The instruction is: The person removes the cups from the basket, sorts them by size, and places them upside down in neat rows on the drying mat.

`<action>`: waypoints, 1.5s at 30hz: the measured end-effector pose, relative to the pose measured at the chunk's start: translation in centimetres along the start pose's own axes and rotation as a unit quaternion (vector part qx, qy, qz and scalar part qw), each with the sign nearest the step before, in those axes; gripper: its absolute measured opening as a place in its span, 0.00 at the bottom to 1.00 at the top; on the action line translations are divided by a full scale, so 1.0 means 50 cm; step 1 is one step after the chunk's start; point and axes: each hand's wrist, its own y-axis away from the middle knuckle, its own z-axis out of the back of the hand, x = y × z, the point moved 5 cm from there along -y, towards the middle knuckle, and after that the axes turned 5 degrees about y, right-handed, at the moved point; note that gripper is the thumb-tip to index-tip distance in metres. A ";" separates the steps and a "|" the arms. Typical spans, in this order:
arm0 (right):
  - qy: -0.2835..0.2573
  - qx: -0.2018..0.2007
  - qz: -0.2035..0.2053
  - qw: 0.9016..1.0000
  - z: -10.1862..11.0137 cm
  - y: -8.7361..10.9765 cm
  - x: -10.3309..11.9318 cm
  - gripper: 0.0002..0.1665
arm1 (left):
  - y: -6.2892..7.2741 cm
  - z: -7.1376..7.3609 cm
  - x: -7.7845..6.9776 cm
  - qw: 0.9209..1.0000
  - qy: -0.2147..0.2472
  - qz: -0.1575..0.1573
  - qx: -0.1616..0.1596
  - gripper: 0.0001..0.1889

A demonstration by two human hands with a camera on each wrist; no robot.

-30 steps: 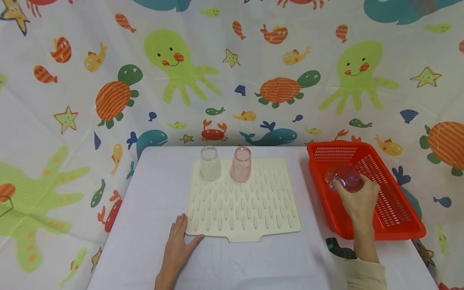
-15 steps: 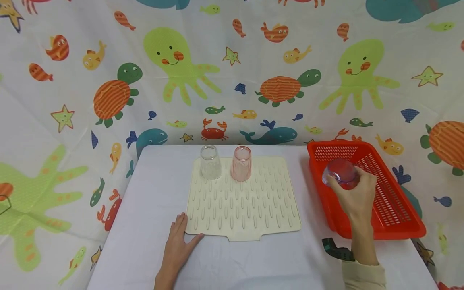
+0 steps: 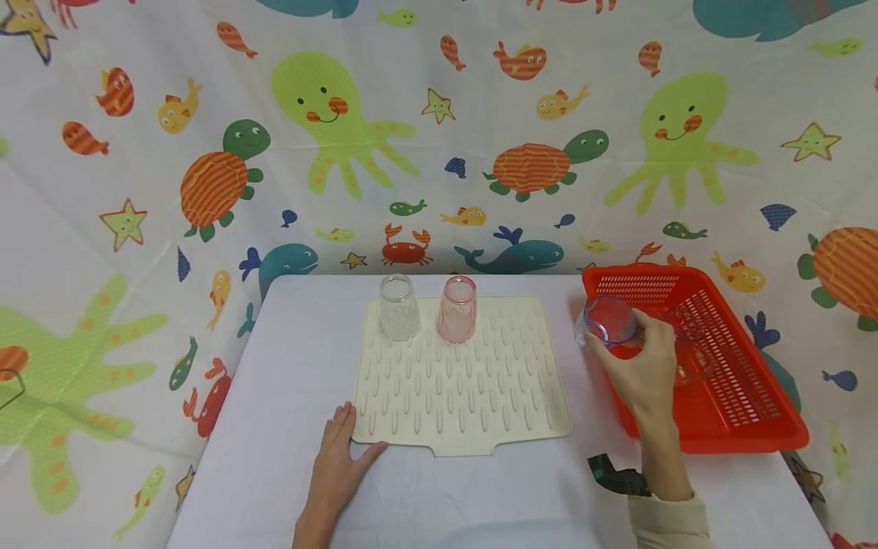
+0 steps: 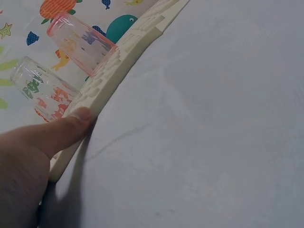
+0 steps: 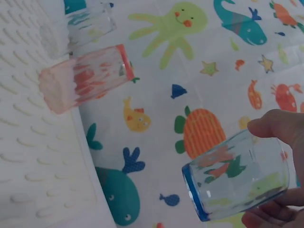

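- Leftward, toward the mat (image 3: 466,404), come the right hand (image 3: 641,374) and the blue-edged glass (image 3: 609,319), which since the earlier frame have gone from over the inside of the basket (image 3: 748,442) to its mat-side wall; the left hand (image 3: 336,457) stays put at the mat
- Fingers of the right hand curl round the sides of the blue-edged glass, thumb on one side and the others opposite, spread only as wide as the glass
- Fingers of the left hand lie fairly straight at the left edge of the mat, by its front corner, thumb held apart along the front edge; they show no hold on anything
- Done, as far as I can judge: two glasses stand on the mat, the clear glass (image 3: 399,314) at its back left and the pink-edged glass (image 3: 456,316) just right of that, apart from each other
- Not yet done: the blue-edged glass is in the air to the right of the mat, not touching it
- Left over: the basket, right of the mat and apart from it, holds what look like more glasses (image 3: 693,362); I cannot tell how many through the see-through walls
- Around the mat: the white-covered table (image 3: 295,343) beneath, and a sea-animal curtain (image 3: 439,168) behind
- In the way: the mat-side wall of the basket seems the nearest obstacle, close under the held glass; the pink-edged glass could be knocked at the back of the mat
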 end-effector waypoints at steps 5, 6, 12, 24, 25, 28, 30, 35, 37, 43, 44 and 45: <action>-0.021 0.012 0.025 0.999 -0.012 0.007 0.011 0.44 | -0.003 0.001 0.001 1.000 -0.003 0.022 0.020 0.54; -0.021 0.015 0.029 0.999 -0.015 0.008 0.012 0.44 | -0.004 0.001 0.001 0.999 -0.003 0.027 0.024 0.54; -0.022 0.031 0.061 0.997 -0.033 0.023 0.026 0.47 | -0.006 0.005 -0.002 0.999 -0.003 0.036 0.039 0.54; -0.045 0.064 0.134 0.988 -0.074 0.055 0.058 0.49 | -0.011 0.005 -0.004 0.998 -0.008 0.050 0.046 0.53; -0.048 0.067 0.138 0.987 -0.078 0.057 0.059 0.49 | -0.011 0.006 -0.005 0.998 -0.007 0.050 0.046 0.53; -0.054 0.075 0.153 0.984 -0.087 0.063 0.065 0.50 | -0.011 0.007 -0.006 0.998 -0.005 0.047 0.046 0.53; -0.053 0.082 0.160 0.982 -0.095 0.070 0.069 0.50 | -0.012 0.007 -0.007 0.998 -0.004 0.046 0.048 0.53; -0.056 0.111 0.173 0.977 -0.113 0.088 0.082 0.51 | -0.013 0.008 -0.008 0.997 -0.005 0.052 0.056 0.53; -0.058 0.123 0.176 0.975 -0.120 0.096 0.087 0.51 | -0.013 0.008 -0.010 0.996 -0.005 0.058 0.061 0.53; -0.076 0.152 0.184 0.968 -0.140 0.116 0.096 0.51 | -0.014 0.011 -0.025 0.995 0.000 0.076 0.070 0.53; -0.081 0.156 0.186 0.967 -0.142 0.118 0.098 0.51 | -0.015 0.011 -0.029 0.995 0.000 0.076 0.070 0.53; -0.084 0.159 0.188 0.966 -0.145 0.121 0.100 0.51 | -0.016 0.012 -0.034 0.995 0.002 0.075 0.069 0.53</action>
